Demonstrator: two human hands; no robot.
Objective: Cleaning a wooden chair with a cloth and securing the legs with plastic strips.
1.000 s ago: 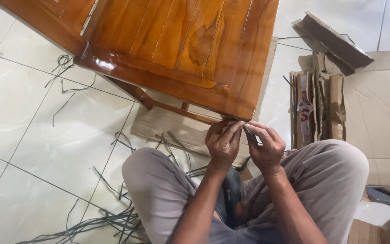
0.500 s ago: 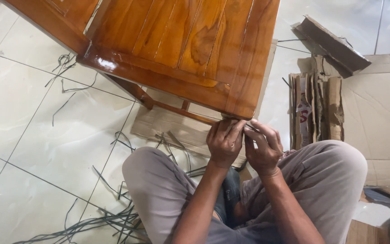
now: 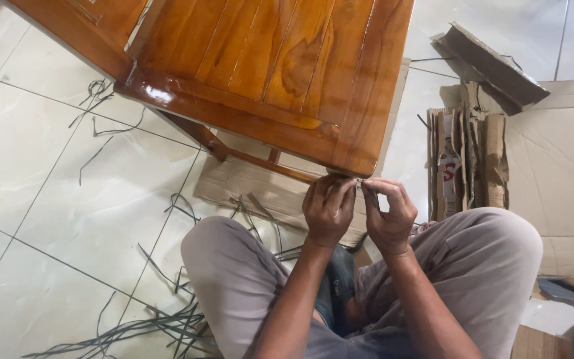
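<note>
While we sit on the tiled floor (image 3: 48, 173) with knees raised in grey trousers (image 3: 479, 266), both of our hands meet just under the near corner of the wooden chair (image 3: 280, 73). Left hand (image 3: 329, 211): fingers curled tight, knuckles toward the camera, closed on something at the chair's corner — what lies inside the grip is hidden by the fingers. Right hand (image 3: 388, 214): thumb and forefinger pinched together on a small thin piece (image 3: 360, 182) right at the lower edge of the corner; it is too small for us to tell what it is. The two hands touch each other at the fingertips.

Chair: glossy brown slatted seat, filling the upper middle of the view, its near right corner directly above our hands. A thin rail (image 3: 260, 159) runs beneath the seat's near edge.

Floor: a flat cardboard sheet (image 3: 247, 186) lies under the chair, reaching to our shins. Dark loose strips (image 3: 161, 319) are scattered across the tiles at the left and beside our left knee. Folded cardboard pieces (image 3: 466, 159) stand bundled at the right, next to a large flattened carton (image 3: 559, 173) — well apart from the hands.
</note>
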